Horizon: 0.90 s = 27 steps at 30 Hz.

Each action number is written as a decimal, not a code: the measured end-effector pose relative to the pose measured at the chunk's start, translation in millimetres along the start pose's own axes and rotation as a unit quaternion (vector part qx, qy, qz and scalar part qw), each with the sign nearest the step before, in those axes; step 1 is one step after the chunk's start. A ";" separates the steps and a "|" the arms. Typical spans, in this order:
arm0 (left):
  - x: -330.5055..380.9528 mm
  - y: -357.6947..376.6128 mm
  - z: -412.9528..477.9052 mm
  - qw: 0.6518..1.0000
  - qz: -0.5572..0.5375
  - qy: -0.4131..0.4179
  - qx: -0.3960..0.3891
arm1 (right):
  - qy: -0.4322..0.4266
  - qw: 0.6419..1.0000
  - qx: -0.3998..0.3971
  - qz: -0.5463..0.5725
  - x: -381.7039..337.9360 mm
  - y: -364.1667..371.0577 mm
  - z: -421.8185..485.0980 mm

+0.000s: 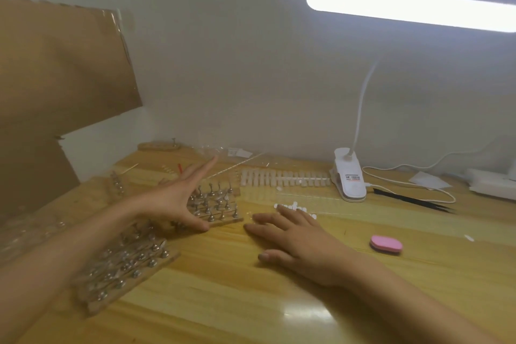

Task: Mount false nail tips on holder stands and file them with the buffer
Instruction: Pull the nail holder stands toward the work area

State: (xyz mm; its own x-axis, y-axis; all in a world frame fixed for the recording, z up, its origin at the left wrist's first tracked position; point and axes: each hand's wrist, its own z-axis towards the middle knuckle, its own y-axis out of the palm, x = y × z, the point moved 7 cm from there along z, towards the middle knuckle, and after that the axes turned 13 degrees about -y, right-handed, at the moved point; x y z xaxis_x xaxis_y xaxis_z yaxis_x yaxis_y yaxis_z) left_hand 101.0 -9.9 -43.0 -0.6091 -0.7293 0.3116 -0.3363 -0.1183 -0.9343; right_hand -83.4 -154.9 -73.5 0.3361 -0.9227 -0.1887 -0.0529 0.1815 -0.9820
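Blurred holder stands (131,260) behind left forearm (83,232)

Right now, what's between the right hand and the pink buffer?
Nothing: in the head view only bare wooden table separates the right hand, lying flat, from the pink buffer. The two are apart.

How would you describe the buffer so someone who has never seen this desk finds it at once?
Start at the white clip lamp at the back of the wooden table. Come toward the near edge, slightly right: the buffer lies alone on the wood, right of the right hand. It is the only pink thing, a small rounded block.
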 end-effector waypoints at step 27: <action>211.7 74.0 -68.3 0.953 0.026 0.296 -0.050 | 0.112 0.895 0.360 0.240 46.2 -79.8 -148.7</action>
State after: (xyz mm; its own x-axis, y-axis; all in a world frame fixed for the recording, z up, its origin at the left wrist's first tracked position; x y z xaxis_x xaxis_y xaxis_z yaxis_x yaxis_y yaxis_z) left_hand -101.9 -127.0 -34.3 -0.9160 -0.2204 0.3352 -0.3423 -0.0061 -0.9396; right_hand -203.5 -262.5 -5.7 0.2359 -0.7103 -0.6632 0.5062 0.6724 -0.5400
